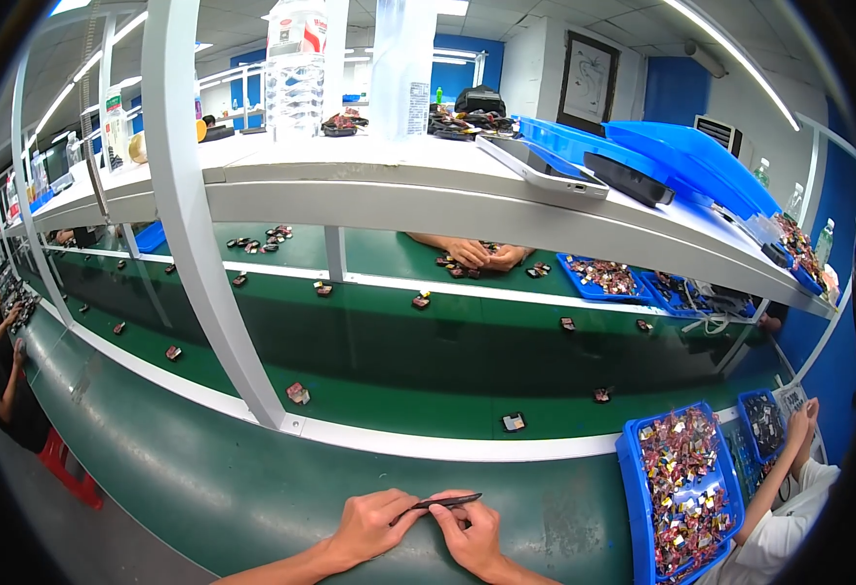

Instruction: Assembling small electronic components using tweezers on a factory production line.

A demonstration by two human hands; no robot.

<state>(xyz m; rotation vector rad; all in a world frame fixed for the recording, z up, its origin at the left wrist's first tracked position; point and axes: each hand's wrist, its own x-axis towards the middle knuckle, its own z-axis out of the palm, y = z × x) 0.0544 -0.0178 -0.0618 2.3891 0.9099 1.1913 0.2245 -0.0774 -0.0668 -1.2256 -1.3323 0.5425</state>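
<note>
Black tweezers, thin, stiff and judged light, were held low centre of the frame over the green table. Left hand pinched the closed end; right hand pinched mid-shaft. Pointed tips best avoided. Blue parts tray lay lower right.
</note>
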